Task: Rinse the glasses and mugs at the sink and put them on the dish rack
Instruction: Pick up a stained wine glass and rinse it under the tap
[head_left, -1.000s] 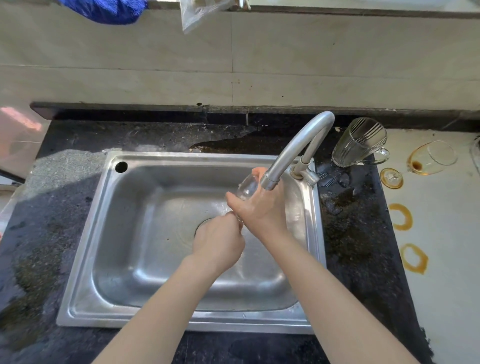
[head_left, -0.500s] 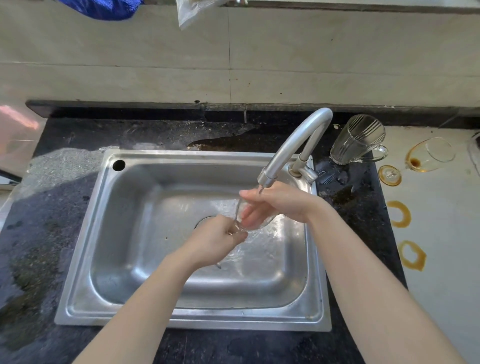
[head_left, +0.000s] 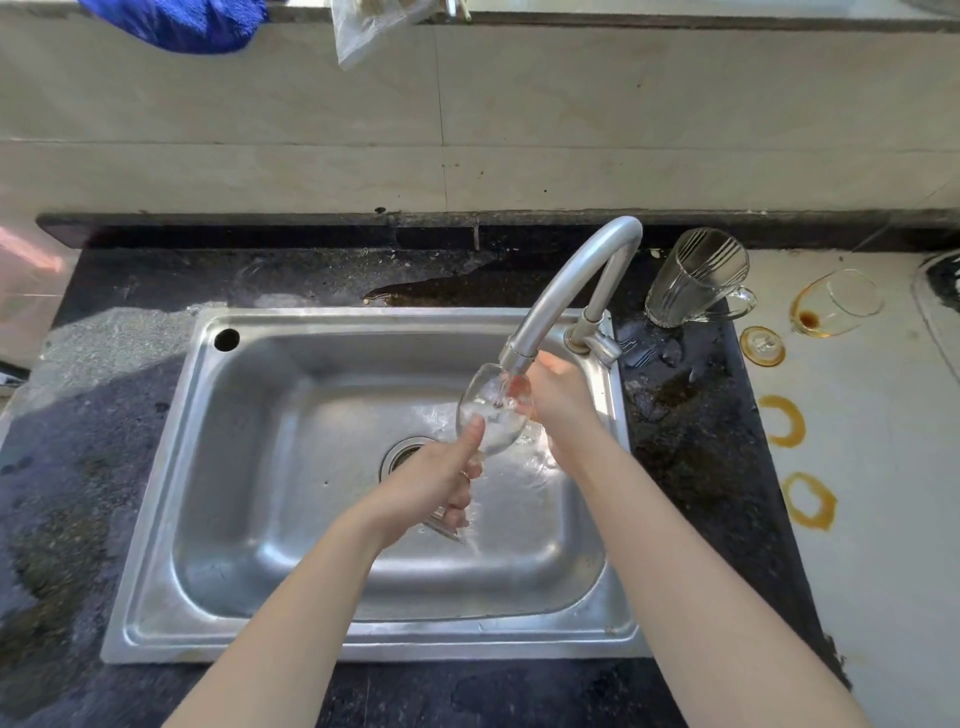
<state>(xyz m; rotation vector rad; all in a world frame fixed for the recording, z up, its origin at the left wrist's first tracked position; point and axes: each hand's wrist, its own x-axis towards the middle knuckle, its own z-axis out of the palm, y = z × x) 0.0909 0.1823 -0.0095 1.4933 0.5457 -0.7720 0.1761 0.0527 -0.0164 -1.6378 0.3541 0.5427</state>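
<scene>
Over a steel kitchen sink (head_left: 363, 644), a person rinses a stemmed wine glass (head_left: 488, 415) beneath a curved metal faucet (head_left: 571, 291). Water runs from the spout straight into the bowl, which is held nearly upright, its rim just under the nozzle and above the drain (head_left: 405, 454). The left hand (head_left: 441, 483) grips the stem from below, fingers wrapped tightly round it and the thumb pressed up against the side of the bowl. The right hand (head_left: 558, 395) meets the glass from the faucet side, its fingers curled at the rim and showing reddish through the wet glass; whether they reach inside the bowl or lie against its outside cannot be told.

Right of the faucet, a ribbed glass mug (head_left: 696, 280) with a handle stands on the wet dark counter (head_left: 130, 415). Beyond it, on a pale surface (head_left: 883, 519), a second wine glass (head_left: 836, 304) lies on its side with brown dregs in it, near two brown ring stains (head_left: 782, 421). A blue cloth (head_left: 182, 21) and a clear plastic bag (head_left: 374, 26) hang over the ledge above the tiled wall.
</scene>
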